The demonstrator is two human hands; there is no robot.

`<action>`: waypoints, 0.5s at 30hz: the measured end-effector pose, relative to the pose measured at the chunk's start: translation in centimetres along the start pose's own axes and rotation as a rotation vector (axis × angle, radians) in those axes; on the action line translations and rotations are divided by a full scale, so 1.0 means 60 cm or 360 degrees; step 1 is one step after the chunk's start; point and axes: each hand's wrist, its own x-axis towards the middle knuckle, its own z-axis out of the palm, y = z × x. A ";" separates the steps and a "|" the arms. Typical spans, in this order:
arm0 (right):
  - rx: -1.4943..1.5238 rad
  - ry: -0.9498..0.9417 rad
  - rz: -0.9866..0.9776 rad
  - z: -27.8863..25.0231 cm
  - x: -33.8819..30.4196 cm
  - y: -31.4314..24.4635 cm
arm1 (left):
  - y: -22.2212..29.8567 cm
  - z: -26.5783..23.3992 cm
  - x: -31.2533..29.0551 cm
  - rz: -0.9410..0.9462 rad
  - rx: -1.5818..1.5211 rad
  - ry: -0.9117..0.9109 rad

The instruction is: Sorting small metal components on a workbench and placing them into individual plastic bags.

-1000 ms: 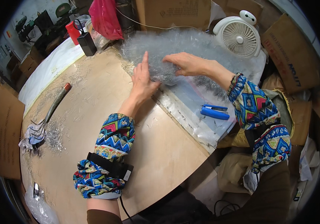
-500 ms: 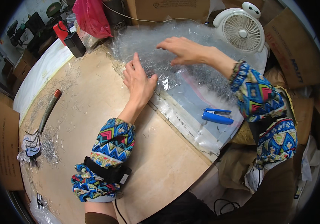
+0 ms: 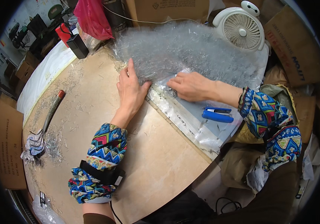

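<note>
A big heap of fine silvery wire-like pieces (image 3: 212,48) lies across the far side of the round table, partly on clear plastic (image 3: 195,130). My left hand (image 3: 130,89) rests at the near left edge of the heap, index finger stretched out and thumb apart, with nothing visible in it. To its right, my right hand (image 3: 193,86) bends its fingers down at the heap's front edge, over the shiny plastic. Its fingertips are closed together; whatever they hold is hidden. Just below that hand lies a small blue two-armed hand tool (image 3: 217,115).
A white fan (image 3: 242,31) stands behind the heap at right. On the left lies a brush-like tool with a red-tipped handle (image 3: 53,112), among scattered wire bits (image 3: 55,147). A black box-shaped device (image 3: 77,45) and pink bag (image 3: 92,18) sit far left; cardboard boxes (image 3: 5,145) surround the table.
My right hand has come down and nearer from above the heap to its front edge, its fingers curling in. My left hand has shifted slightly left and nearer.
</note>
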 end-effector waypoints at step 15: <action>0.1303 -0.0116 0.0606 -0.114 0.029 0.077 | 0.073 0.047 -0.007 0.0339 0.0180 0.0267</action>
